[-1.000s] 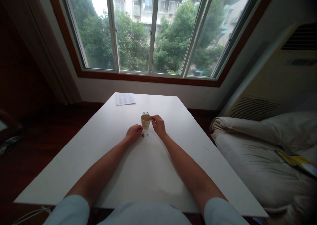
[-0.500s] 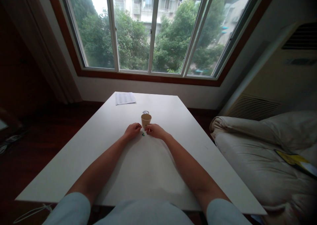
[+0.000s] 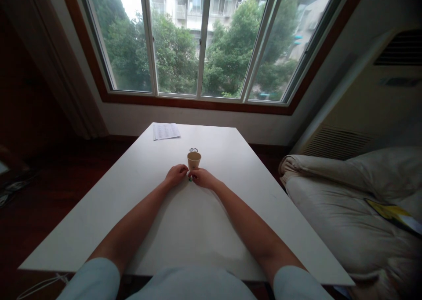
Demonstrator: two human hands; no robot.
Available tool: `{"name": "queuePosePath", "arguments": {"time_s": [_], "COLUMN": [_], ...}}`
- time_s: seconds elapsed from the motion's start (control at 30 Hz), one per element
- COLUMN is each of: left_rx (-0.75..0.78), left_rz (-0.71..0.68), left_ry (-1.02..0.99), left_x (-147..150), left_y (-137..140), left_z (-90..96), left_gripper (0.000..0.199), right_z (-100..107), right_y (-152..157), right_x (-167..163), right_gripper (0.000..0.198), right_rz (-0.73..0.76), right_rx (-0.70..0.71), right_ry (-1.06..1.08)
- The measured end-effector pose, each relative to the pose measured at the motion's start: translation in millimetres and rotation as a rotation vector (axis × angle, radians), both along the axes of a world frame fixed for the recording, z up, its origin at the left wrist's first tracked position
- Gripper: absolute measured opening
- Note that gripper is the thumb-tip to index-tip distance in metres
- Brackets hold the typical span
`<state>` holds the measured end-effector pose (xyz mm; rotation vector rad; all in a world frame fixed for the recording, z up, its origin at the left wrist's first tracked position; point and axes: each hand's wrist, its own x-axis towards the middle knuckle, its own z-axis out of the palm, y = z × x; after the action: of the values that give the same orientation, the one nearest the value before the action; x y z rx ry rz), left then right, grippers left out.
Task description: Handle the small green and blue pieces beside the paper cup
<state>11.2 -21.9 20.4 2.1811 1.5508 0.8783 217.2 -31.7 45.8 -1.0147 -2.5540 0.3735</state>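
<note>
A brown paper cup (image 3: 194,158) stands upright on the white table (image 3: 198,229), its mouth facing up; what is inside I cannot see. Just in front of it on the left, my left hand (image 3: 177,175) rests with curled, closed fingers, and anything in them is too small to make out. My right hand (image 3: 202,177) lies in front of the cup, covering its lower part, with fingertips pinched close to the left hand's. Directly under those right fingertips is a tiny green thing (image 3: 190,179), its kind unclear. Behind the cup sits a small round, dark-rimmed object (image 3: 193,150), partly hidden.
Printed paper sheets (image 3: 166,131) lie at the table's far left corner. Beyond the table is a wall with a wide window (image 3: 201,40). To the right stands a padded beige seat (image 3: 329,203) with a yellow item (image 3: 389,210) on it.
My right hand has shifted slightly left, toward my left hand, and its fingertips now partly cover the green thing. My left hand and the cup stay nearly in place.
</note>
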Motion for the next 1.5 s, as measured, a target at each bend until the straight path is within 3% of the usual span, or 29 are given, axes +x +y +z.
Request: {"name": "queuePosePath", "arguments": {"time_s": [0.47,1.5], "left_rx": [-0.004,-0.033], "left_rz": [-0.010,0.014], "left_ry": [0.015,0.010], "left_x": [0,2], "left_y": [-1,-5], "left_z": [2.8,7.1], "left_gripper": [0.021,0.020], "right_z": [-6,3], "right_y": [-3,-16], "right_x": [-8,-14], "right_gripper": [0.021,0.019], "right_rz": [-0.057,-0.114], "right_rx": [0.055,0.084], "right_ry": [-0.065,-0.141]}}
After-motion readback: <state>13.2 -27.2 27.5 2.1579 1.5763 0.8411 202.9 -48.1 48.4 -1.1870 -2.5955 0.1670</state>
